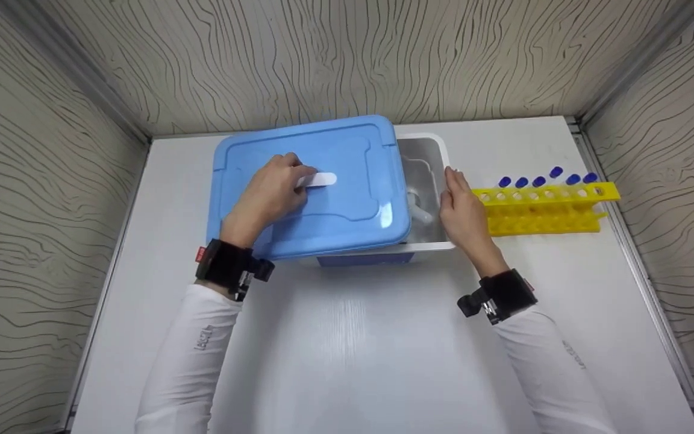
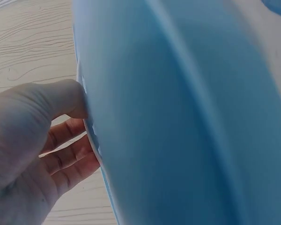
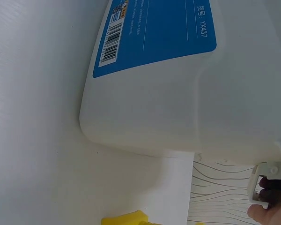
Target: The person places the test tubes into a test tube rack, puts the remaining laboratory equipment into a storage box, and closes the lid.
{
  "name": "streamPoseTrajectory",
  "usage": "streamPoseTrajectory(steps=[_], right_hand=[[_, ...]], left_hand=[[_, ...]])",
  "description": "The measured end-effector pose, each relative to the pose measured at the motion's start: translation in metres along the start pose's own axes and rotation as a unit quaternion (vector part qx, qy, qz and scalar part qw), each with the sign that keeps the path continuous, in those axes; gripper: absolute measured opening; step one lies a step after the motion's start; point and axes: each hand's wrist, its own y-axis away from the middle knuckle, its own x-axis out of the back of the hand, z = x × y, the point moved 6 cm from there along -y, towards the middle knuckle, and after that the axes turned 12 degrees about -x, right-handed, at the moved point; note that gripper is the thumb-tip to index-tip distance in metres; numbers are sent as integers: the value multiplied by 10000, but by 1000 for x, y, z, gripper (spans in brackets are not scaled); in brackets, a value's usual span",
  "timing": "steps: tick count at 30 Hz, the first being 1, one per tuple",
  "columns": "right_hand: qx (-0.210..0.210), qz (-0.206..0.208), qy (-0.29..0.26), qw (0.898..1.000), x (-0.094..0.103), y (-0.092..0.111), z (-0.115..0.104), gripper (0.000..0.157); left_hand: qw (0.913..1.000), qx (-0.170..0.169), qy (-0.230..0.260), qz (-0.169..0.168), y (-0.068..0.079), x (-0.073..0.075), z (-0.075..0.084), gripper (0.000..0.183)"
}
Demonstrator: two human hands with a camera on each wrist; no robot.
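A blue lid (image 1: 335,150) lies skewed over a white plastic storage box (image 1: 434,246), leaving the box's right end uncovered. My left hand (image 1: 275,187) grips the white handle (image 1: 323,179) on top of the lid, thumb on one side and fingers on the other. At the box's right end, my right hand (image 1: 464,208) holds the side handle (image 3: 254,190), with fingers through its opening in the right wrist view. A whitish translucent item (image 1: 420,212) lies inside the box, partly hidden by the lid.
To the right of the box stands a yellow test tube rack (image 1: 546,226) with several blue-capped tubes (image 1: 538,181). A blue label with a barcode (image 3: 110,42) is on the box's front. Wood-grain panels (image 1: 347,66) enclose the white table (image 1: 347,349).
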Motion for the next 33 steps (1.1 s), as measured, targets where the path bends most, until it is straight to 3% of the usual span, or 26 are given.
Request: streamPoseTrajectory(steps=[15,33], right_hand=[[-62,16,6,10000,0,-1,0,53],[-102,-71,-116,9999,-2,-1,1,53]], left_hand=[[9992,-284,60,-282,-24,-21,19,43],[9983,-178,59,-543,-38,-38,24,44]])
